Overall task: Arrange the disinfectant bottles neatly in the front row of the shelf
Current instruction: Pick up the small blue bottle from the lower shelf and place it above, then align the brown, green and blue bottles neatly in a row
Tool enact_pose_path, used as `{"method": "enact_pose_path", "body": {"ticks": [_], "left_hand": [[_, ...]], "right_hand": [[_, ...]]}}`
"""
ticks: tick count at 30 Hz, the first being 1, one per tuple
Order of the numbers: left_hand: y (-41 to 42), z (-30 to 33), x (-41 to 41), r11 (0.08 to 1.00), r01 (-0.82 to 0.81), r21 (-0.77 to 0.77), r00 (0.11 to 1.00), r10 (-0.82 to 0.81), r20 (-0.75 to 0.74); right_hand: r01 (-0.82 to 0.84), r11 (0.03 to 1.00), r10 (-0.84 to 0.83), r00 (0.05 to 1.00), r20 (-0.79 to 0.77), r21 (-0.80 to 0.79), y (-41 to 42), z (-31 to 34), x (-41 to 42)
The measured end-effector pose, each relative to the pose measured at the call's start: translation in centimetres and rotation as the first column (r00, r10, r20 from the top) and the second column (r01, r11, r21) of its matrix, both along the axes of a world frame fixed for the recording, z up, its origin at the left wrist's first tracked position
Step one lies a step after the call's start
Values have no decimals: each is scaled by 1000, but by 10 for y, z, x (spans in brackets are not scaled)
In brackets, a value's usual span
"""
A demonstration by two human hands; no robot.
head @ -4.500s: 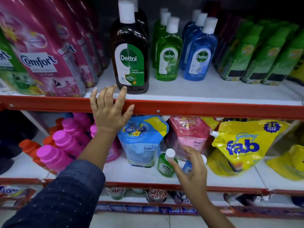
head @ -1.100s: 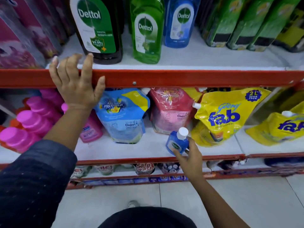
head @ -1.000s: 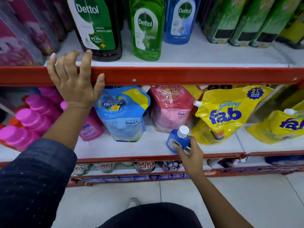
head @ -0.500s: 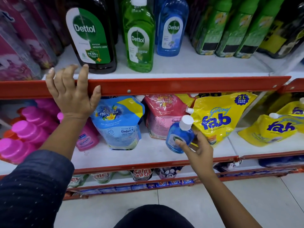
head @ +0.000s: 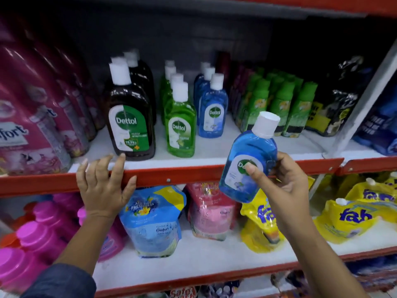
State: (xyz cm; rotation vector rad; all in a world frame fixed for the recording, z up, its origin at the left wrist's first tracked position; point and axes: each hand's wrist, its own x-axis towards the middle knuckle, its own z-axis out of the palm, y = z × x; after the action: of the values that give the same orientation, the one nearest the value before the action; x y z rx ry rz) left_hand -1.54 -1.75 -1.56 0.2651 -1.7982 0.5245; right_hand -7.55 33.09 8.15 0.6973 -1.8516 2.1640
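Gripping a tilted blue bottle [head: 249, 166], the right hand [head: 285, 179] is raised; left hand [head: 103, 186] fingers spread on the shelf edge [head: 182, 176].

Blue bottle [head: 247, 160] w/ white cap [head: 267, 123]; red shelf edge [head: 182, 175]

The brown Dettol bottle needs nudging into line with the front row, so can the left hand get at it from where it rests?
Probably yes. The left hand rests on the red shelf edge, its fingertips just before the brown Dettol bottle, and nothing stands between them.
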Motion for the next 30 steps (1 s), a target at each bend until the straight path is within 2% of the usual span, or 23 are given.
{"method": "enact_pose_path", "body": {"ticks": [4, 11, 17, 23, 30], "left_hand": [[-3, -2, -1, 1000, -1, 11, 1000, 1, 9], [-4, -4, -4, 1000, 21, -12, 1000, -21, -12], [-5, -4, -5, 999, 28, -29, 999, -28, -32], [-5, -4, -4, 999, 32, -35, 999, -34, -37], [-1, -1, 2, 999, 47, 20, 999, -48, 20]], "right_hand": [[-24, 999, 23, 999, -44, -24, -15, 27, -22], [14, 999, -9, 995, -99, 50, -45, 36, -74], [68, 985, -63, 997, -35, 158, -62, 21, -107], [69, 979, -68, 998, -11, 193, -64, 17, -116], [100, 958, -86, 994, -66, 270, -64, 15, -106]]}}
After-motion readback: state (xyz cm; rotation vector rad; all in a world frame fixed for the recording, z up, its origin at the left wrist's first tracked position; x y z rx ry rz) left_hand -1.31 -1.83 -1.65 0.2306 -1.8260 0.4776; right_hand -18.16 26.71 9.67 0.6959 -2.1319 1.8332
